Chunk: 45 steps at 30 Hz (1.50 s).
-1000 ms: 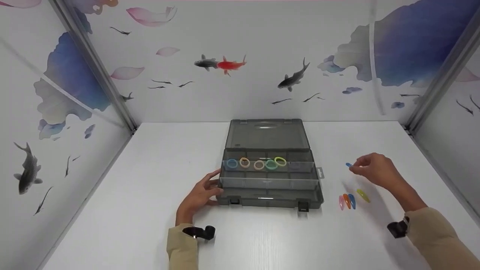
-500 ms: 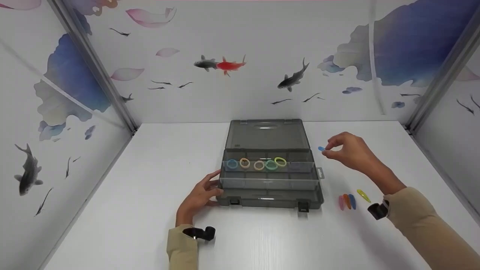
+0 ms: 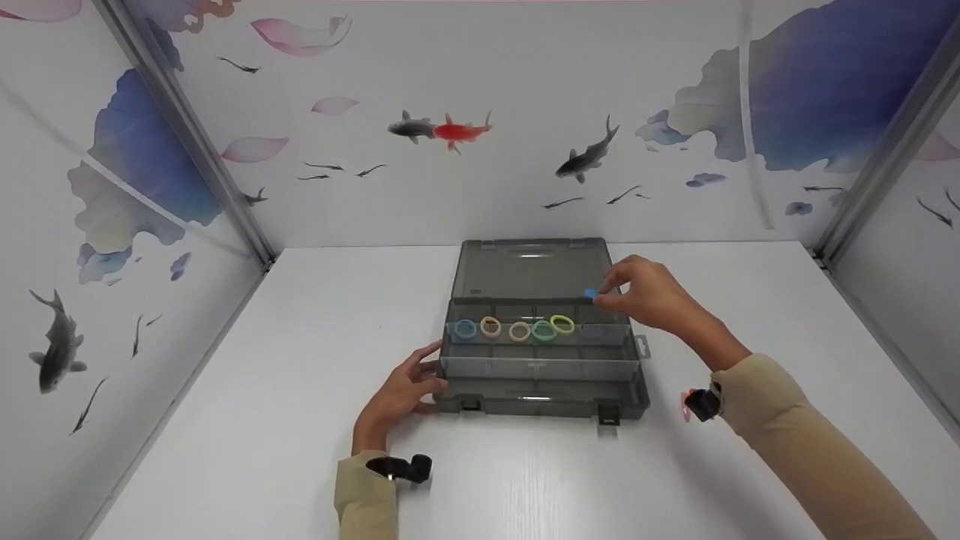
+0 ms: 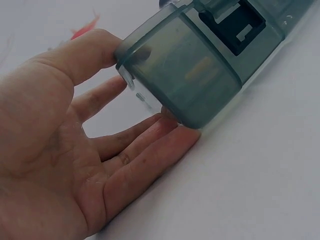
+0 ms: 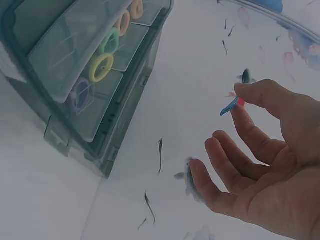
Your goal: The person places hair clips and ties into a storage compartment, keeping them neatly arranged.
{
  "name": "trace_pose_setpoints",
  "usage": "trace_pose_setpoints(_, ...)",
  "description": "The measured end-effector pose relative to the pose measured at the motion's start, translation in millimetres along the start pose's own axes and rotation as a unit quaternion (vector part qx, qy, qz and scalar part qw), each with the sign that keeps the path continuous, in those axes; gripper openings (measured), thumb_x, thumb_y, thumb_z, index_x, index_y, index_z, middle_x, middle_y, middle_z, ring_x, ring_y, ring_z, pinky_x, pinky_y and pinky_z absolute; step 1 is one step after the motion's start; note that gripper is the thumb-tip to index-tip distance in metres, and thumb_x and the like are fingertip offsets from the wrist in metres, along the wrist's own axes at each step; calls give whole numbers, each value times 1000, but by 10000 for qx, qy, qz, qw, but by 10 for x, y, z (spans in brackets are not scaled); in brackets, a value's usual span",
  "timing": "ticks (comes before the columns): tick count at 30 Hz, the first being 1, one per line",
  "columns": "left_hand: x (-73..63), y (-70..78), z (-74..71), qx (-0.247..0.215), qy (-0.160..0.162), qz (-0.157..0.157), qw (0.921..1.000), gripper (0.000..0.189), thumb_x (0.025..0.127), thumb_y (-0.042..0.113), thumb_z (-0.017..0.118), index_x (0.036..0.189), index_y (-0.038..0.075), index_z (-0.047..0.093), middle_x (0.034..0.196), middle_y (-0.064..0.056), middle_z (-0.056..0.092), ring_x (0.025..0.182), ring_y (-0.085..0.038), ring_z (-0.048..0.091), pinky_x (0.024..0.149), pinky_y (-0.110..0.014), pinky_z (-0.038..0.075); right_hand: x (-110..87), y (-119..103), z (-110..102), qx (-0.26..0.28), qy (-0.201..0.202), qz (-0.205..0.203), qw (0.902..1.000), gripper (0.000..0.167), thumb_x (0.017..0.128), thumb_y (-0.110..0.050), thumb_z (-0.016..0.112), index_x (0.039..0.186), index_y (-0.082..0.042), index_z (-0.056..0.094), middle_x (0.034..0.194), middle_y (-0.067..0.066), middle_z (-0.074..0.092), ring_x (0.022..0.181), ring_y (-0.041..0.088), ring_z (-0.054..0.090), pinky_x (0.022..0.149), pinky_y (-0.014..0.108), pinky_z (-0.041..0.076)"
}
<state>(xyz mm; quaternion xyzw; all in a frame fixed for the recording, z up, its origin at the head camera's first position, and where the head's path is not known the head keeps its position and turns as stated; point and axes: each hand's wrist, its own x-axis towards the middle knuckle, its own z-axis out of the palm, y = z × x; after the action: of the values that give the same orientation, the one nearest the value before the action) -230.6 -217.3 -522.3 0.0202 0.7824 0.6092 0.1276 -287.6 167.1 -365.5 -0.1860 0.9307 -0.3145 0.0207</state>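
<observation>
A blue clip (image 5: pixel 229 106) sits pinched between thumb and forefinger of the right hand (image 3: pixel 646 294), its free end jutting past them, perhaps so the fingers don't block it. The left hand (image 3: pixel 403 386) grips the near-left corner of the box (image 3: pixel 536 406), thumb high and fingertips low, likely to steady it. The opened lid (image 3: pixel 536 268) backs the pinch; a yellow ring (image 5: pixel 92 71) is below and left of it. In the right wrist view, air separates clip from rim, leaving room to move.

Left sleeve (image 3: pixel 366 495) and right sleeve (image 3: pixel 810 450): long, plain khaki. Compact black left wrist camera (image 3: pixel 415 468) has a rounded end; black right wrist camera (image 3: pixel 703 404) looks blockier. Left hand (image 3: pixel 397 388) and right hand (image 3: pixel 651 294) bare.
</observation>
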Motion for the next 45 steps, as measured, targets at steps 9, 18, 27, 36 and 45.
trace_pose_setpoints(9,-22,8,-21,-9,2,23,10000,73,91,17,64,157,25,34,155,-22,41,127,-34,56,90,-48,58,208,-240,149,95,-145,-304,9994,23,92,-23,71,99,-2,75,135,22,59,127,43,53,106,58,44)
trace_pose_setpoints(18,-11,-24,-9,-31,45,-30,10000,73,89,15,64,156,26,36,154,-23,42,124,-33,59,86,-46,60,345,-479,328,148,-247,-670,9973,18,91,-21,72,96,-3,76,135,20,61,129,41,53,106,57,45)
trace_pose_setpoints(27,-1,-33,-25,-72,-16,-5,10000,72,90,15,64,156,28,36,155,-21,42,123,-32,59,87,-46,59,460,-697,643,-78,-618,-858,9944,17,92,-16,69,96,0,73,134,22,59,120,38,60,98,51,52)
trace_pose_setpoints(36,-11,4,-37,-38,-37,-7,10000,72,91,17,64,156,29,35,155,-21,42,122,-31,59,89,-47,59,649,-678,983,-164,-887,-698,9935,18,92,-18,71,97,-1,74,120,16,61,97,26,62,80,40,55)
trace_pose_setpoints(45,-2,16,-22,-64,-56,22,10000,73,90,17,65,156,26,35,155,-22,41,127,-34,56,87,-46,59,806,-715,1212,207,-1231,-496,9909,13,91,-16,71,88,-4,74,100,11,67,73,14,57,66,30,52)
